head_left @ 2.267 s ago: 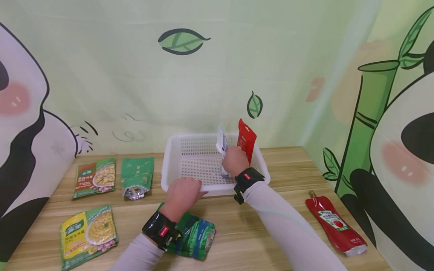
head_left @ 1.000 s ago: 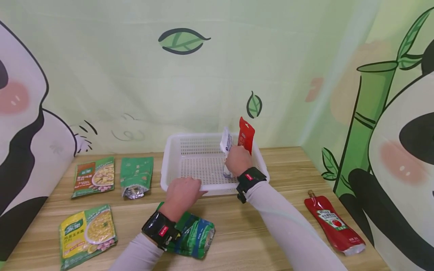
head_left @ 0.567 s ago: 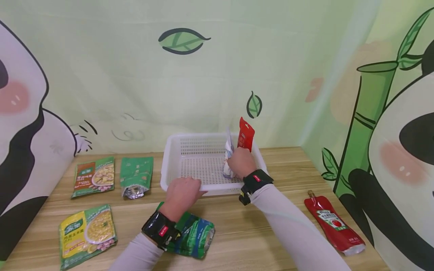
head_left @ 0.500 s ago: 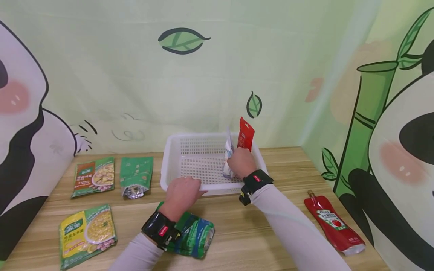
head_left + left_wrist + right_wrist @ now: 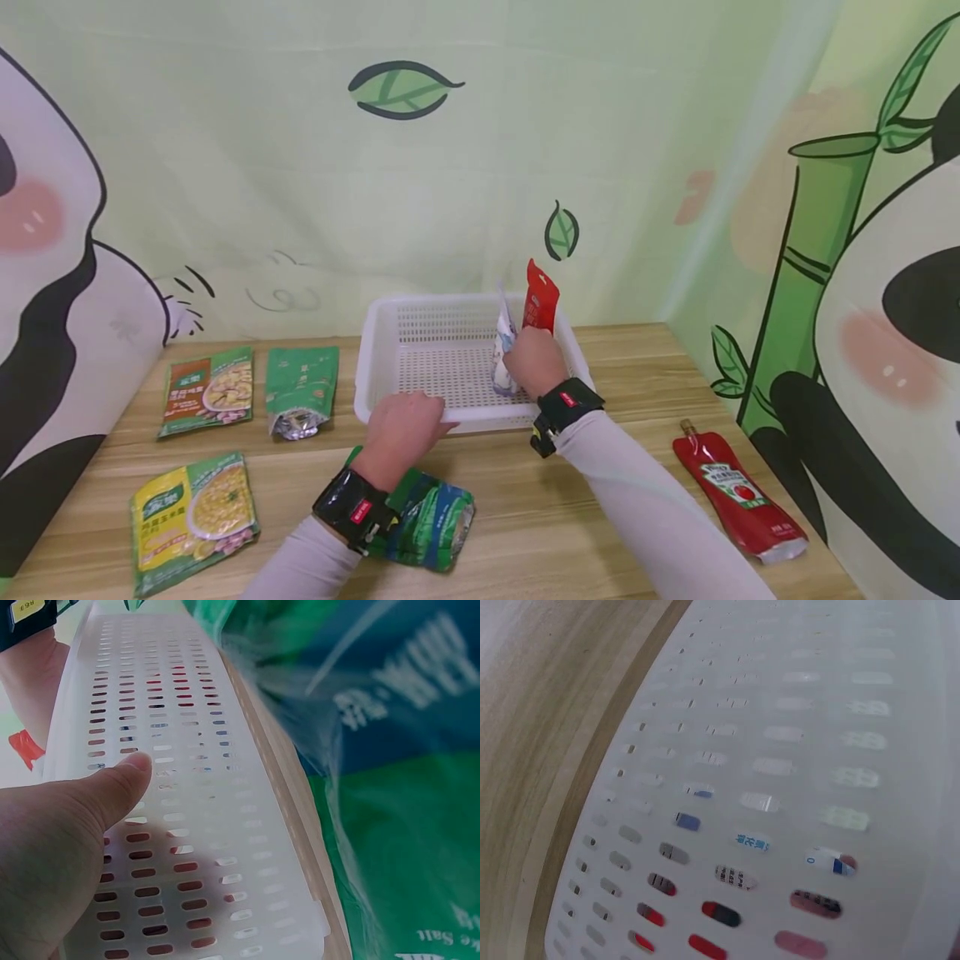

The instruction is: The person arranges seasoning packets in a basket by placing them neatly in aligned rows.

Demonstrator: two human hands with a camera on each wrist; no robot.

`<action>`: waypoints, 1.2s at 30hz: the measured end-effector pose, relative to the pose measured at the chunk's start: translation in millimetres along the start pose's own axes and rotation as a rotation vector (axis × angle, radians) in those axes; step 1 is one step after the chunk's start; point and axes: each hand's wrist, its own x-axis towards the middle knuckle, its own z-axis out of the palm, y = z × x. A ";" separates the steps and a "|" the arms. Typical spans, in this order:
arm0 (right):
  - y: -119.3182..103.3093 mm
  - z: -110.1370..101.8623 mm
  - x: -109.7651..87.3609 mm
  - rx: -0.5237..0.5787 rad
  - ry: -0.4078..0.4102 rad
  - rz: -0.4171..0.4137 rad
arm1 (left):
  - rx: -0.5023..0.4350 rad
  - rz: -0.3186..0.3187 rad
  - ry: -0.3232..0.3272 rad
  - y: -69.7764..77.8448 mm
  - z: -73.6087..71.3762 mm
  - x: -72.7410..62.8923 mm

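My left hand (image 5: pixel 402 431) grips the near rim of a white perforated plastic basket (image 5: pixel 480 421). In the left wrist view, its thumb (image 5: pixel 124 787) presses the outer wall, and its fingers show dimly through the slots. My right hand (image 5: pixel 536 362) reaches inside the basket's right end and holds a white and blue packet (image 5: pixel 502 354), which stands upright; most of the fingertips are hidden. Just behind that hand a red packet (image 5: pixel 541 300) sticks up above the rim. Through the slots in the right wrist view, bits of the white packet (image 5: pixel 751 841) and red packet (image 5: pixel 707 947) show.
Under my left forearm lies a green and blue bag (image 5: pixel 435 525). Leftward on the wooden table are a green pouch (image 5: pixel 303 387), a brown and green packet (image 5: pixel 210 392) and a yellow and green packet (image 5: pixel 197 521). A red ketchup pouch (image 5: pixel 738 496) lies at right.
My right hand has shifted slightly right inside the basket. The white packet has moved right with it, closer to the red packet, and turned more edge-on. My left hand keeps its place.
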 end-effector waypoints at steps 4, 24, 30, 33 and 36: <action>3.5 -1.6 -0.3 0.011 -0.022 0.000 | -0.006 0.006 -0.001 -0.2 -0.6 0.0; 42.3 -29.1 -41.2 0.025 -0.225 -0.334 | -0.001 0.018 0.017 -1.4 -0.8 -0.9; 59.4 -23.8 -48.0 -0.055 -0.300 -0.537 | 0.013 0.021 0.029 -3.4 0.5 0.1; 64.0 -17.8 -49.8 -0.109 -0.289 -0.560 | 0.019 0.027 0.047 -4.0 0.8 -0.3; 66.6 -10.7 -50.7 -0.161 -0.230 -0.592 | 0.022 0.031 0.052 -4.2 1.5 -0.6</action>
